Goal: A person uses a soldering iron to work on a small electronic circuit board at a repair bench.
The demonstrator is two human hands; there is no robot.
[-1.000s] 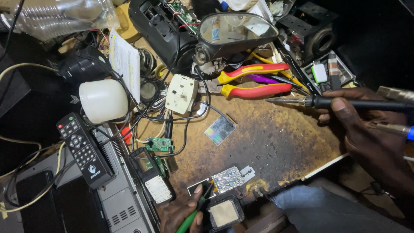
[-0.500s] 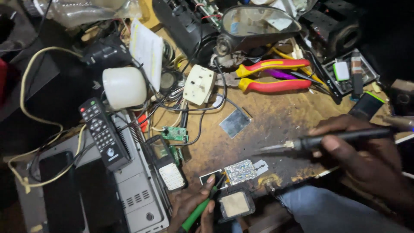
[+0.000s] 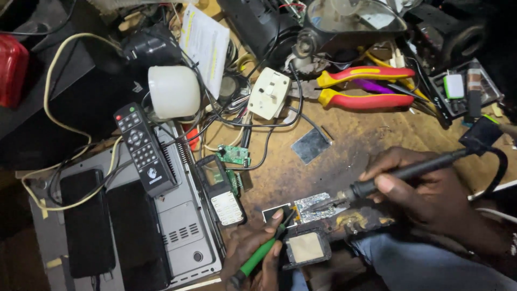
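Right hand (image 3: 425,188) grips a slim black soldering iron (image 3: 401,175), tip on a foil-covered circuit board (image 3: 315,206). Left hand (image 3: 253,248) pinches a green-handled screwdriver (image 3: 258,257) on the scorched wooden desk (image 3: 371,134).

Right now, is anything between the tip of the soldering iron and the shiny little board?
Nothing visible. The soldering iron in the right hand already has its tip at the edge of the silvery board.

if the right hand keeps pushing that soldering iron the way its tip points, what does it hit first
Probably the foil-covered board: the soldering iron in the right hand points left at it, tip apparently at its edge, though contact is unclear.
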